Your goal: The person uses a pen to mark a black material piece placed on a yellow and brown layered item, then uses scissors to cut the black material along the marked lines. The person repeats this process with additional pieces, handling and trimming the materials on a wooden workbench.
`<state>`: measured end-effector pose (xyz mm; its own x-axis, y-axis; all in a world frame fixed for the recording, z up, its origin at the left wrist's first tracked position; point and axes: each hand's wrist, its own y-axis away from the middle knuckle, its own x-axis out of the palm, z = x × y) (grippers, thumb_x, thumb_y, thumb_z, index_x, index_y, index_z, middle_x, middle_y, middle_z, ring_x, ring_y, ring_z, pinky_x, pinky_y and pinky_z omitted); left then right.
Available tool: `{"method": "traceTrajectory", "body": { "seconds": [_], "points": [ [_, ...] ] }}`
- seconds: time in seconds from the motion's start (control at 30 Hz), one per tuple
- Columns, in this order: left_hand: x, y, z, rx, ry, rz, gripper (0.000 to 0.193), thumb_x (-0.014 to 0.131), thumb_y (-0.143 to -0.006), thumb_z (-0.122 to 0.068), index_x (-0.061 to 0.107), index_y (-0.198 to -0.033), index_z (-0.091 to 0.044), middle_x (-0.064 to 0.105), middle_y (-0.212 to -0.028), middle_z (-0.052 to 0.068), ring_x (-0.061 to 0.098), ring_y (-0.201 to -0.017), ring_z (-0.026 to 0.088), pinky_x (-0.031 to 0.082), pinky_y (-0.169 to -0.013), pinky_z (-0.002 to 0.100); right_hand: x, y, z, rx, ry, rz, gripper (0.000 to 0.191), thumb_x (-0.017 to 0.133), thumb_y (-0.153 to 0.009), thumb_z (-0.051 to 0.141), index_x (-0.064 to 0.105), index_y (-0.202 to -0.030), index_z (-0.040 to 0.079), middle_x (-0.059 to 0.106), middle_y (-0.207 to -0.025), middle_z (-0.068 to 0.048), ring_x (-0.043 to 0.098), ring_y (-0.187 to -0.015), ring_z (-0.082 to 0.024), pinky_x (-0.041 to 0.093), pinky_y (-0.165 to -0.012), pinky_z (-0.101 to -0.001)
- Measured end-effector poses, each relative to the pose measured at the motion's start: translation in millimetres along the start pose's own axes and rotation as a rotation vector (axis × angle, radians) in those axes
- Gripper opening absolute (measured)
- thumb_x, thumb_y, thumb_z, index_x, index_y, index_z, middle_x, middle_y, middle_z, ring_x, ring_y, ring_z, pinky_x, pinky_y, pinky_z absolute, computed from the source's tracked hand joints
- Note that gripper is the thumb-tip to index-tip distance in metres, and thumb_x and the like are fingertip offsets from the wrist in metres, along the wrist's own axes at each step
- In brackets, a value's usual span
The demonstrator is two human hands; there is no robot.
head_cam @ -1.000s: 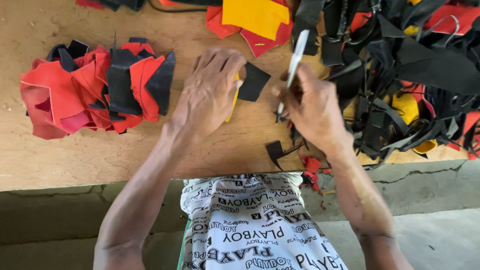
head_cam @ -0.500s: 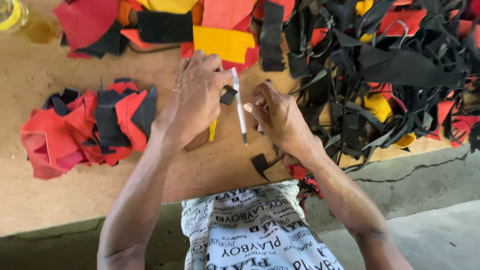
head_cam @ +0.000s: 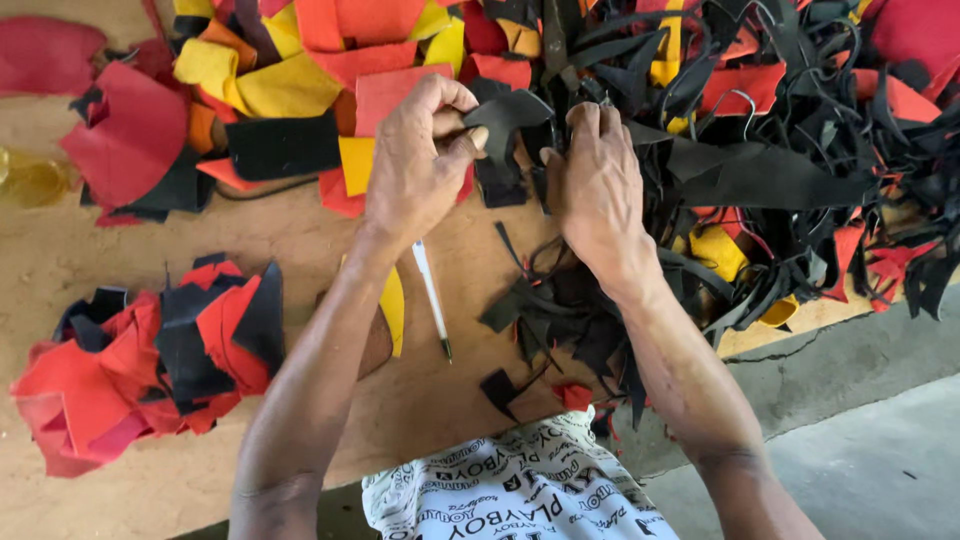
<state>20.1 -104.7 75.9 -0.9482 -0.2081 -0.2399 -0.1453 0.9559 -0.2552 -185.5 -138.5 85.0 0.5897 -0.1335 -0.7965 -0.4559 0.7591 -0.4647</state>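
Two hands: left hand (head_cam: 415,170), right hand (head_cam: 597,185). One white pen (head_cam: 432,298) below left hand. One bottle (head_cam: 30,180) far left of pen. Scrap pieces uncountable.

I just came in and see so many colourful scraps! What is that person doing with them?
A person sits at a wooden table covered in red, yellow and black scraps. The left hand pinches a black piece and lifts it from the heap, while the right hand rests on the tangle of black strips. A white pen lies on the table below the left hand. A sorted stack of red and black pieces sits off to the left.
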Motion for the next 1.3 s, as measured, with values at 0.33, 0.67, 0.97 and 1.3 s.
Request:
{"method": "traceTrajectory", "body": {
  "seconds": [0.33,0.67,0.97,1.3],
  "points": [
    [8,-29,9,0.012,0.269,-0.091,0.023,0.070,-0.097,0.011,0.056,-0.111,0.000,0.068,-0.095,0.004,0.067,-0.085,0.007,0.058,-0.073,0.022,17,-43,-64,0.293,-0.049,0.152,0.034,0.087,-0.082,0.020,0.071,-0.104,-0.001,0.072,-0.087,-0.015,0.072,-0.077,-0.030,0.056,-0.069,-0.0416],
    [-24,-3,-60,0.232,0.140,-0.181,0.035,0.072,-0.095,0.014,0.066,-0.125,-0.003,0.066,-0.118,0.002,0.071,-0.106,0.009,0.064,-0.093,0.025,-43,-4,-21,0.506,-0.908,0.129,0.021,0.079,-0.088,0.009,0.060,-0.095,0.002,0.059,-0.074,-0.003,0.057,-0.059,-0.012,0.044,-0.055,-0.0255],
    [-48,31,-116,0.247,0.332,-0.187,0.038,0.069,-0.097,0.017,0.067,-0.131,-0.001,0.061,-0.127,0.003,0.067,-0.111,0.011,0.067,-0.095,0.026,-53,22,34,0.544,-0.933,0.185,0.018,0.075,-0.086,0.010,0.059,-0.091,0.002,0.060,-0.062,-0.008,0.057,-0.047,-0.016,0.044,-0.043,-0.0285],
    [-47,44,-133,0.263,0.496,-0.165,0.039,0.071,-0.098,0.018,0.066,-0.133,0.000,0.062,-0.131,0.004,0.070,-0.114,0.012,0.065,-0.105,0.030,-38,37,74,0.375,-1.248,0.487,0.034,0.072,-0.083,0.011,0.057,-0.113,0.006,0.059,-0.092,0.000,0.060,-0.084,-0.009,0.049,-0.075,-0.0234]
  ]
}}
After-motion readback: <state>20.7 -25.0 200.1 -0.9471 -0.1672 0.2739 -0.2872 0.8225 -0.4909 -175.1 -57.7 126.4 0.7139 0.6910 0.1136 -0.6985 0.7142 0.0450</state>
